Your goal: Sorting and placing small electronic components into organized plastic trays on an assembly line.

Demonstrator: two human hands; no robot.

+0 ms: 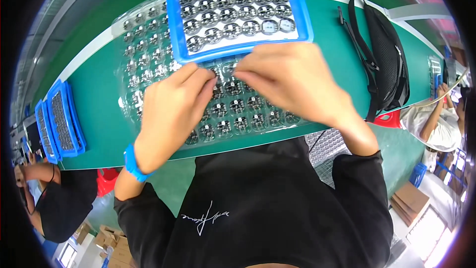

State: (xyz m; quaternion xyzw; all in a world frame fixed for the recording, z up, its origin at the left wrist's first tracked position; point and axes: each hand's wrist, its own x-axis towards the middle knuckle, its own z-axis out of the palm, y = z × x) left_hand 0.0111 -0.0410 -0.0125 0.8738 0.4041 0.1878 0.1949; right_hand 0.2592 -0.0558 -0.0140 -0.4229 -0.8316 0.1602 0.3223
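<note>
A clear plastic blister tray [230, 128] lies on the green table in front of me, its pockets filled with small round black-and-silver parts. Both hands are over its middle, close together. My left hand [173, 104] is closed in a pinch, fingertips down at a pocket; whatever it grips is hidden. My right hand [292, 79] also pinches, just to the right of the left fingertips, and its fingers hide what they hold. Beyond them, a blue tray [174, 25] overlaps the blister tray's far part. In it, rows of similar round parts sit on a white sheet; two in the nearest row look paler.
A black bag [384, 49] with straps lies on the table at the right. At the left end stand blue trays [74, 129] with small parts. Other people sit at both ends, near red stools [106, 181]. Cardboard boxes [116, 248] are on the floor.
</note>
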